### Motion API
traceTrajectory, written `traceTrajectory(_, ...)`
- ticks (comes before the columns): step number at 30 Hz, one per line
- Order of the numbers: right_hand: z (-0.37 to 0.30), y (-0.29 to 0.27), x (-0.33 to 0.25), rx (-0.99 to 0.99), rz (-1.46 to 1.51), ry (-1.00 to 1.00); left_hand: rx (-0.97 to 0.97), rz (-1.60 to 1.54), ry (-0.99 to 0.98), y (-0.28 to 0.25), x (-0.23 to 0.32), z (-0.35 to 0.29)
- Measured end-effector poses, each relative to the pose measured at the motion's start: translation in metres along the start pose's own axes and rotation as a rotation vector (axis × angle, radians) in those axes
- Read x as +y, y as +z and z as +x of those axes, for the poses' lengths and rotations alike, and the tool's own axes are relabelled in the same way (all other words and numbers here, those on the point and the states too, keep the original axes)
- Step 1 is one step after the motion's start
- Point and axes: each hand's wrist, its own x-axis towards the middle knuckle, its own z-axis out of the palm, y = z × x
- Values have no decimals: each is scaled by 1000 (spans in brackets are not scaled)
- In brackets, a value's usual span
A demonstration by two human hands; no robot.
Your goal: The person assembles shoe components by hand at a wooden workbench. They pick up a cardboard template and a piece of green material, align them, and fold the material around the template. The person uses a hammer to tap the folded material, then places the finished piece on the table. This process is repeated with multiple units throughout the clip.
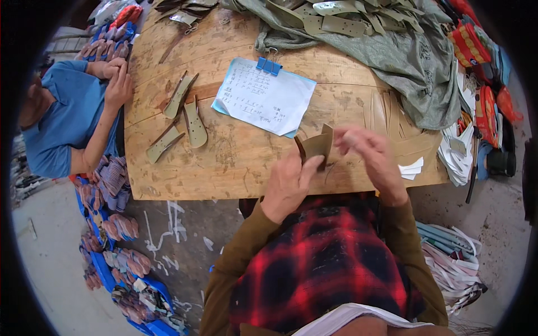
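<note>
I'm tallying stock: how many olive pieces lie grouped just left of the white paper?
3: the top piece, the right piece and the lower-left piece. More layers may be hidden underneath.

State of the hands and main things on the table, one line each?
Left hand: closed on a khaki piece.
Held khaki piece: gripped, partly hidden by fingers.
Right hand: beside it, fingers blurred; contact unclear.
Three khaki pieces: lying loose.
Note sheet: written side up.
Blue binder clip: clamped on the sheet.
Green cloth: rumpled, draped.
Khaki pile: heaped on cloth.
</note>
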Motion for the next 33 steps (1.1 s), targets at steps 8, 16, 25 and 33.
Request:
traceTrajectory(8,-4,11,14,-60,150,244,-338,-337,-149,-5,8,-13)
traceTrajectory(16,-10,-12,2,365,306,-11,-72,-30,-300,-34,-18,-27)
traceTrajectory(25,-50,-104,15,336,-1237,-308,513,400,31,-113,-25,11)
traceTrajectory(33,-51,-100,-12,271,-1157,-362,-176,-286,-93,11,17,10)
